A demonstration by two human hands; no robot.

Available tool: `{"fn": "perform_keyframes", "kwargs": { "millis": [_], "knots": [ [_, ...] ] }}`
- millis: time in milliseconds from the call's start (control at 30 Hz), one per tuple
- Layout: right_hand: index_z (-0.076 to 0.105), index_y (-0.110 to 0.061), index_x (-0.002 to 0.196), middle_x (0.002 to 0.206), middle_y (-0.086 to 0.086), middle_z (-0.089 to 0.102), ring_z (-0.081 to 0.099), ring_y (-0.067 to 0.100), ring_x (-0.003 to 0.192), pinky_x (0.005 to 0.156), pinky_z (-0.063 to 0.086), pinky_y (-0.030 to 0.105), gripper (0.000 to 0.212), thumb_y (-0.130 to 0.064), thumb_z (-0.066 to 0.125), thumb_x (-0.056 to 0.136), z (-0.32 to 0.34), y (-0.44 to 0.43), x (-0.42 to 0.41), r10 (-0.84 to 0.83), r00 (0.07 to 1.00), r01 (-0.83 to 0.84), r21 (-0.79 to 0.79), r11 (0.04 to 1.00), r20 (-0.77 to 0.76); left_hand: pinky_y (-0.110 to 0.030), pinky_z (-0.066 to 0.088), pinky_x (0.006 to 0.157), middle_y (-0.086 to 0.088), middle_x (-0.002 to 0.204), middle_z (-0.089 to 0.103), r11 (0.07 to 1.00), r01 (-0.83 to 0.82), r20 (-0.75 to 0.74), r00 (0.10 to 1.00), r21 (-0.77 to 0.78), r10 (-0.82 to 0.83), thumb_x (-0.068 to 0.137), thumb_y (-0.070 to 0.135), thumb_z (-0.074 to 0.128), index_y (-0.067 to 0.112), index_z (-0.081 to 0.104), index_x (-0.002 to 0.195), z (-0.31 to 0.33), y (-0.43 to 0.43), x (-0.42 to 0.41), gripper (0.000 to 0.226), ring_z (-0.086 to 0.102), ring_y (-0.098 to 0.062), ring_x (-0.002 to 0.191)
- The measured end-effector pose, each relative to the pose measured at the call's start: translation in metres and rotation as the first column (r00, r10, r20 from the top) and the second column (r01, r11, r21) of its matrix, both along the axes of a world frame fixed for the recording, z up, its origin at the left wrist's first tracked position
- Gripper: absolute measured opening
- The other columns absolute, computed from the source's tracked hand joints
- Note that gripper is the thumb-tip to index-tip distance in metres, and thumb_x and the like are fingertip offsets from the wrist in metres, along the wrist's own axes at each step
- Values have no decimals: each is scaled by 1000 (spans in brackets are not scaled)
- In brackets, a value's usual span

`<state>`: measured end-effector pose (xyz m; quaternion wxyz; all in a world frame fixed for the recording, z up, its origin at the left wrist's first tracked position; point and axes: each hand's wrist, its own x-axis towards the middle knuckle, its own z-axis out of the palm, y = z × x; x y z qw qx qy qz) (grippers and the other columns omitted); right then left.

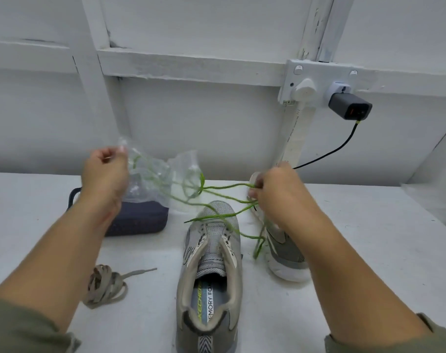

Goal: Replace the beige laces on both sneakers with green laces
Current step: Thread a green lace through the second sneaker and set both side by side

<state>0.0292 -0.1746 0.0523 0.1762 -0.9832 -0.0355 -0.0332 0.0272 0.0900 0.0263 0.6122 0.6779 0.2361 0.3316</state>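
Navy pouch point(138, 220) on table point(369, 225); charger point(349, 105) plugged in.

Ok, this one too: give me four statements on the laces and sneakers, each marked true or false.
1. The left hand holds a clear plastic bag. True.
2. The middle sneaker is laced in green. False: its eyelets look empty; the right hand pinches the green laces.
3. The beige laces lie bundled on the table. True.
4. The charger lies on the table. False: it sits in the wall socket.
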Motion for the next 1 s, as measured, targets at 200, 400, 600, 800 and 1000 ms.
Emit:
{"fn": "perform_keyframes", "kwargs": {
  "millis": [200, 400, 600, 800, 1000],
  "knots": [
    [46, -9, 90, 93, 6, 38, 38, 16, 63, 60, 36, 30, 13, -8, 59, 87, 11, 1, -24, -20, 998, 34, -300, 953, 52, -30, 39, 69, -5, 74, 51, 996, -49, -251, 966, 80, 68, 96, 37, 49, 15, 57, 76, -15, 26, -1, 31, 47, -22, 73],
    [42, -27, 141, 134, 8, 33, 31, 27, 130, 100, 36, 40, 52, -42, 52, 93, -17, 37, -2, 381, 912, -400, -126, 908, -155, -26, 36, 65, 3, 75, 50, 1000, -19, -261, 965, 22, 24, 101, 34, 43, 15, 58, 100, -18, 8, -3, 24, 47, -16, 73],
    [58, -31, 128, 125, 7, 39, 33, 26, 124, 95, 37, 37, 44, -45, 62, 87, -48, 63, 24, 412, 877, -438, -59, 897, -249, -30, 34, 80, -2, 98, 52, 999, 37, -265, 963, -7, -37, 101, 28, 40, 21, 54, 91, -11, -4, -8, 19, 44, -20, 95],
    [65, -4, 92, 92, 11, 49, 55, 28, 84, 70, 40, 30, 14, -4, 51, 91, -38, 66, 25, 328, 941, -337, -178, 924, -78, -26, 38, 69, -4, 101, 55, 999, -35, -284, 958, 23, 40, 99, 31, 44, 15, 58, 100, -17, 23, -2, 21, 50, -21, 89],
    [33, -11, 62, 65, 4, 33, 36, 15, 53, 49, 34, 26, 33, 8, 48, 84, 8, 28, -11, 27, 998, -13, -280, 960, 48, -31, 37, 78, -12, 115, 55, 948, -145, -330, 913, 284, 239, 100, 21, 42, 6, 50, 119, -21, 43, -5, 26, 53, -29, 101]
  ]
}}
